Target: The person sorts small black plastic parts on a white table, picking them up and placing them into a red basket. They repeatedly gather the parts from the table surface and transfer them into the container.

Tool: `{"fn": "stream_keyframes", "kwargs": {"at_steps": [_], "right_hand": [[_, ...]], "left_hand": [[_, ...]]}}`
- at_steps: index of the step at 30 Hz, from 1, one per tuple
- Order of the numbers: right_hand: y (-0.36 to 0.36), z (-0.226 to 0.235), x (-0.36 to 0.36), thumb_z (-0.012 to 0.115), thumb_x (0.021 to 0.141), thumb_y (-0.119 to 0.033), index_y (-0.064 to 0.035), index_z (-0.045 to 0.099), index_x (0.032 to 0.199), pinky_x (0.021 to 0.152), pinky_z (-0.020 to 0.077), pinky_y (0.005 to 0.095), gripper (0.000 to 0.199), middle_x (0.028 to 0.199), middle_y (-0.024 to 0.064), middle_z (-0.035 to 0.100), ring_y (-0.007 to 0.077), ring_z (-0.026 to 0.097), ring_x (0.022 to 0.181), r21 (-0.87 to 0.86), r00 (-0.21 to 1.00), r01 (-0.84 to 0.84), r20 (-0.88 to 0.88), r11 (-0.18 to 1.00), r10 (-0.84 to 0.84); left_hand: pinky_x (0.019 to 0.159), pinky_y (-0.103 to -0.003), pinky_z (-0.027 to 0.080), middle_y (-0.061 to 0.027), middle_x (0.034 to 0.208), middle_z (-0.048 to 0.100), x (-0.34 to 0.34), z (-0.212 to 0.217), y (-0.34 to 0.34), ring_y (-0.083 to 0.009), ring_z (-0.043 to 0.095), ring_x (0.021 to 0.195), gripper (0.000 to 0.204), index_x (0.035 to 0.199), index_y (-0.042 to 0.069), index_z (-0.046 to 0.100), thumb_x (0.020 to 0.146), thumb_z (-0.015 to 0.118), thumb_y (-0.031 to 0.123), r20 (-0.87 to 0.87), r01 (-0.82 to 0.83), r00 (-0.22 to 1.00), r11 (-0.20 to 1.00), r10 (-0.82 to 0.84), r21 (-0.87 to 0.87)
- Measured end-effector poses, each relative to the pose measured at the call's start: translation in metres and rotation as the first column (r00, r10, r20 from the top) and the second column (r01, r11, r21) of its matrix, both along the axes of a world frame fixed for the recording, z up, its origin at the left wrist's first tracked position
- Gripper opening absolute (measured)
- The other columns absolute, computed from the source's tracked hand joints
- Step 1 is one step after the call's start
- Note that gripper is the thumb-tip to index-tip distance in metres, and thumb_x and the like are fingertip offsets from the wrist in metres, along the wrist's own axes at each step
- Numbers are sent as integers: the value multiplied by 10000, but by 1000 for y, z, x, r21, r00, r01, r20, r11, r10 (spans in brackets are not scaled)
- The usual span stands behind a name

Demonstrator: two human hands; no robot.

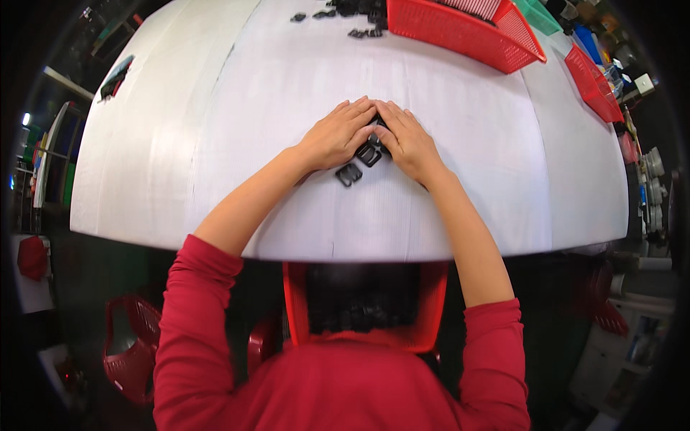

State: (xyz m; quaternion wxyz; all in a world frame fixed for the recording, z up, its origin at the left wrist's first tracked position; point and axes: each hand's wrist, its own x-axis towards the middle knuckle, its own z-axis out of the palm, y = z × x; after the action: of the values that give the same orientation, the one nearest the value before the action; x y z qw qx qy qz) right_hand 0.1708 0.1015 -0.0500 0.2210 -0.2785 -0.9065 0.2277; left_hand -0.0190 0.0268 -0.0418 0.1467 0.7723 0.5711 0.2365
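Note:
My left hand (336, 135) and my right hand (410, 144) rest on the white tabletop (287, 223), their fingertips meeting to form a peak. Both have their fingers stretched out, and neither grips anything. Between the palms lie small black plastic buckles (370, 154), partly covered by the thumbs and fingers. One more black buckle (348, 174) sits just outside, below my left hand and nearer to me. How many are under the hands is hidden.
At the far side, a red basket (460, 36) stands beside a heap of black pieces (356, 8). Another red basket (593, 85) is at the right edge. A red crate (295, 302) holding dark pieces stands below the table's front edge. A small dark object (116, 77) lies far left.

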Motion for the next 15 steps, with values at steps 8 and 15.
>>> {"fn": "stream_keyframes", "kwargs": {"at_steps": [8,15], "right_hand": [[-148,23,79,552,976,-297,7,457,1403,1146,309,462,533,1421,195,495,344,426,1360,-40,980,-200,-33,979,198],[-208,46,116,493,1013,-316,-29,464,1419,1145,323,467,498,1421,159,511,331,449,1351,-282,974,-225,-76,933,212]], "left_hand": [[1174,-478,254,-245,1494,377,52,17,-168,-364,304,1436,526,1426,-72,390,978,504,178,29,120,992,993,-120,-3],[1188,-447,245,-213,1539,329,61,51,-224,-363,289,1446,491,1488,33,354,1015,418,148,356,252,922,934,-152,-253]]}}
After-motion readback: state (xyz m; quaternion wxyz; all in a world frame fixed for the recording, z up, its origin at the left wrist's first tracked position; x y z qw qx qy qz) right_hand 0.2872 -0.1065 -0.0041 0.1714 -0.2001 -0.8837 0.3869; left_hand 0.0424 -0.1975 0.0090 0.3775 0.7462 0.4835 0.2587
